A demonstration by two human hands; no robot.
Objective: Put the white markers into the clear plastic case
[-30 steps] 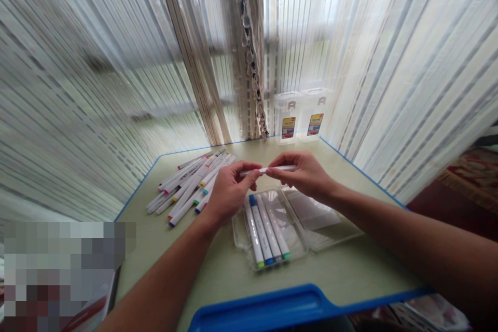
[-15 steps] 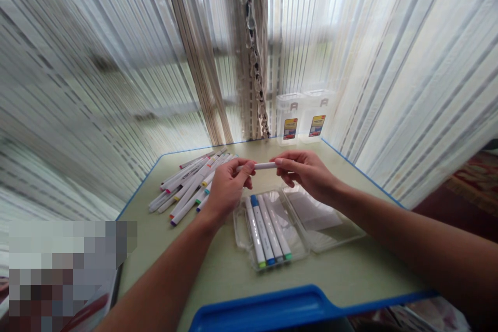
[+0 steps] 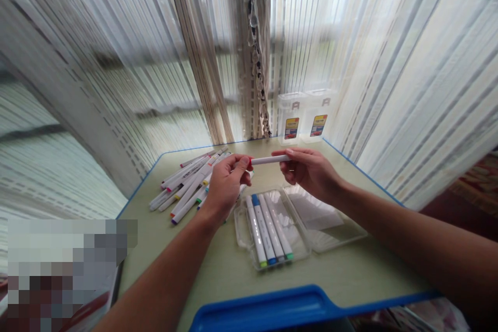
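Note:
Between my hands a white marker with a red end lies almost level above the table. My left hand is closed on its red end, thumb on top. The fingers of my right hand pinch the marker's other end. Below, an open clear plastic case holds several white markers side by side, with green, blue and grey ends. Its transparent lid lies folded out to the right. Left of my left hand spreads a loose pile of white markers with coloured ends, partly hidden by that hand.
Two upright clear boxes with yellow labels stand at the table's back corner. A blue edge and blue tray border the pale table. String curtains hang close behind and on both sides.
My right hand has shifted slightly right along the marker, so more of its barrel shows. The red end now shows at my left fingers. The case and its markers have stayed put.

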